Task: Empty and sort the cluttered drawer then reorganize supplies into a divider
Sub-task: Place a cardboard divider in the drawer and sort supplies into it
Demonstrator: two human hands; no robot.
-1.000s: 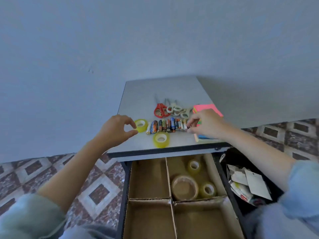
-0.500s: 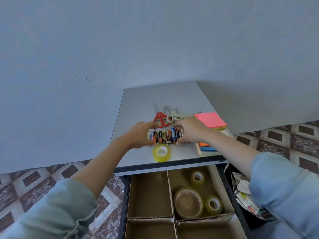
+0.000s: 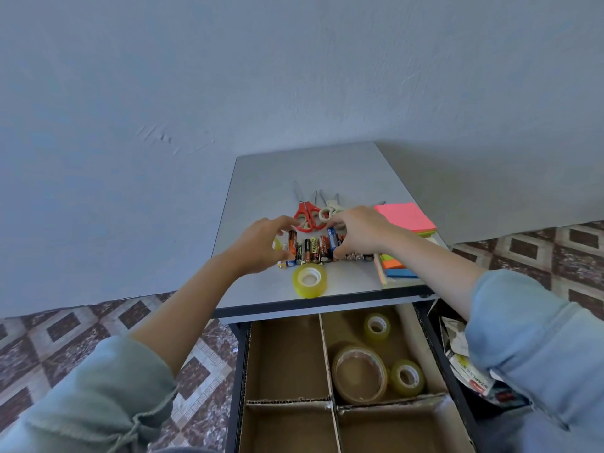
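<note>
Batteries (image 3: 312,250) lie in a row on the table (image 3: 343,165), left hand (image 3: 261,243) and right hand (image 3: 362,233) cupping its ends with half-curled fingers (image 3: 277,222), grip unclear to me; I would press inward evenly so none rolls away.

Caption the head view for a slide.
Right hand pinches batteries on the table, left hand at the row's other end; three tape rolls sit in the drawer divider.
</note>
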